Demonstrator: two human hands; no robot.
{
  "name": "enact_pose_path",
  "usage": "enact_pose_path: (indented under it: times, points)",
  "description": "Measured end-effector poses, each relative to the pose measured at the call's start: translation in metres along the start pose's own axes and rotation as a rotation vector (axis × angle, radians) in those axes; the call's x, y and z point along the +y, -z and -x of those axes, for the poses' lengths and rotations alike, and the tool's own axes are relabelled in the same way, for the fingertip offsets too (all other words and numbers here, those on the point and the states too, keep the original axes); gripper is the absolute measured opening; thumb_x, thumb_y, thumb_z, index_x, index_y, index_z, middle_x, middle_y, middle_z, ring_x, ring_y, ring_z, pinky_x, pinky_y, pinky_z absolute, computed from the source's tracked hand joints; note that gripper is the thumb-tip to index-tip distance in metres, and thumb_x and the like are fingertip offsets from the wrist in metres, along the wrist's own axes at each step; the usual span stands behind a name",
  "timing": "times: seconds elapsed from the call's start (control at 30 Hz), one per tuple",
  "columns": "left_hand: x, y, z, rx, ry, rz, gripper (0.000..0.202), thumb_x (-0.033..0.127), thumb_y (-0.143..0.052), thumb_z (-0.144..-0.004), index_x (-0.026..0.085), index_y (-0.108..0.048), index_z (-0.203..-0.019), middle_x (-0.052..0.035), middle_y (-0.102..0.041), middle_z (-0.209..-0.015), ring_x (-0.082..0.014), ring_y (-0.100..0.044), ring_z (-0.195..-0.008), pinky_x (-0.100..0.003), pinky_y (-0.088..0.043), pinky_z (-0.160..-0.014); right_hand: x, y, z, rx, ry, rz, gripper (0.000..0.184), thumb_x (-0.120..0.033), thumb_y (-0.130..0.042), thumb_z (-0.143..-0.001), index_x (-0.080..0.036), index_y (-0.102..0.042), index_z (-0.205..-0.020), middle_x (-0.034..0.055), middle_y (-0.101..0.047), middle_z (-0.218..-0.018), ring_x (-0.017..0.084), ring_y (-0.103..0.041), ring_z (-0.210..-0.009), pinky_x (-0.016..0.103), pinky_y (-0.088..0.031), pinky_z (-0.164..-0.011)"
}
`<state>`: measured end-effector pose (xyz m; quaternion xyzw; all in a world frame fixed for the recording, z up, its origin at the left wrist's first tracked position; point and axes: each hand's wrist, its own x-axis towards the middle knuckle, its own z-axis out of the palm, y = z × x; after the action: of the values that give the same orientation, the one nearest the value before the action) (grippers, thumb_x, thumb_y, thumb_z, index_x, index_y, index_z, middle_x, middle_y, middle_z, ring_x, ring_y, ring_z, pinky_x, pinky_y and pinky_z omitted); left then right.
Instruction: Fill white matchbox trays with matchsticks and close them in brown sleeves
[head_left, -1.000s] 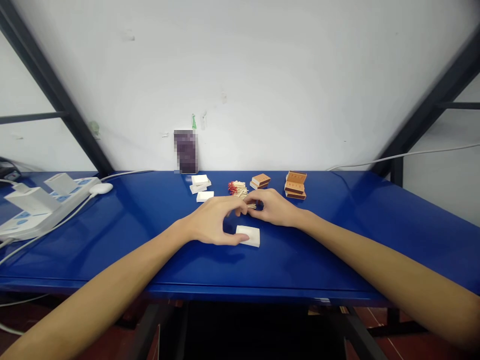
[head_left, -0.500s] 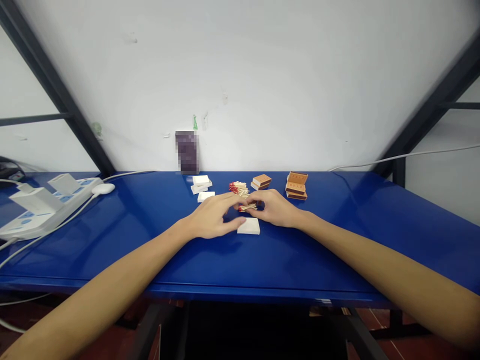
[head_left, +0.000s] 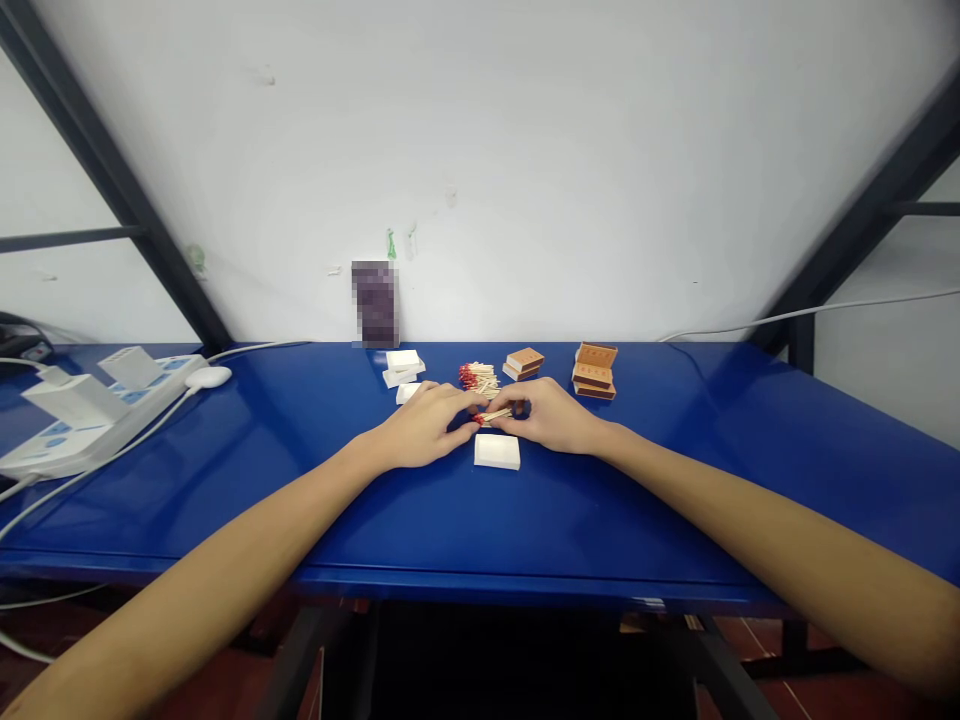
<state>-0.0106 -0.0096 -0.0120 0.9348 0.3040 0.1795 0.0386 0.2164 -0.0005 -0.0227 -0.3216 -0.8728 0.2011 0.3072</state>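
Observation:
A small bundle of matches [head_left: 495, 416], red heads to the left, lies between my two hands. My right hand [head_left: 551, 415] pinches the bare wooden ends between thumb and fingers. My left hand [head_left: 427, 425] closes its thumb and fingertips around the red heads from the other side. Right behind the fingers is a larger pile of matches [head_left: 480, 378], its heads also facing left. Just in front of the hands sits a white matchbox tray [head_left: 497, 451], open side up, with nothing seen in it. Another white tray [head_left: 407, 392] is partly hidden behind my left hand.
Stacked white trays [head_left: 403, 362] stand back left of the pile. Brown matchboxes [head_left: 525, 360] and more brown matchbox sleeves [head_left: 595, 372] are at the back right. A power strip [head_left: 112, 420] with plugs and cables occupies the blue table's left side. A wall closes off the back.
My left thumb has moved up off the white tray to the match heads, uncovering the tray. My right hand stays nearly in place with the matches.

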Motion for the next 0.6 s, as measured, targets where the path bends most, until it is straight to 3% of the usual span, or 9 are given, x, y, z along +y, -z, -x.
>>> enact_pose_path:
  times: [0.3,0.6]
  points:
    - [-0.008,-0.011,-0.012,0.07,0.046,0.053,0.02,0.032,-0.062,-0.091,0.02,-0.071,-0.103,-0.0052,-0.074,-0.099,-0.0222,-0.065,-0.09,-0.034,-0.047,-0.079,0.0,0.001,-0.001,0.005,-0.036,0.008,0.019,-0.034,-0.067,-0.086,-0.018,-0.077,-0.09,0.0024,-0.076,-0.082,0.014,-0.062,-0.067,0.025,-0.043,-0.062]
    - [-0.004,-0.012,-0.015,0.135,0.088,0.144,0.012,0.027,-0.065,-0.086,0.018,-0.071,-0.089,-0.0028,-0.074,-0.086,-0.0182,-0.067,-0.078,-0.028,-0.048,-0.071,0.0,0.002,-0.003,0.01,-0.051,0.017,0.019,-0.034,-0.067,-0.086,-0.02,-0.078,-0.092,0.0023,-0.077,-0.084,0.015,-0.061,-0.068,0.026,-0.042,-0.062]
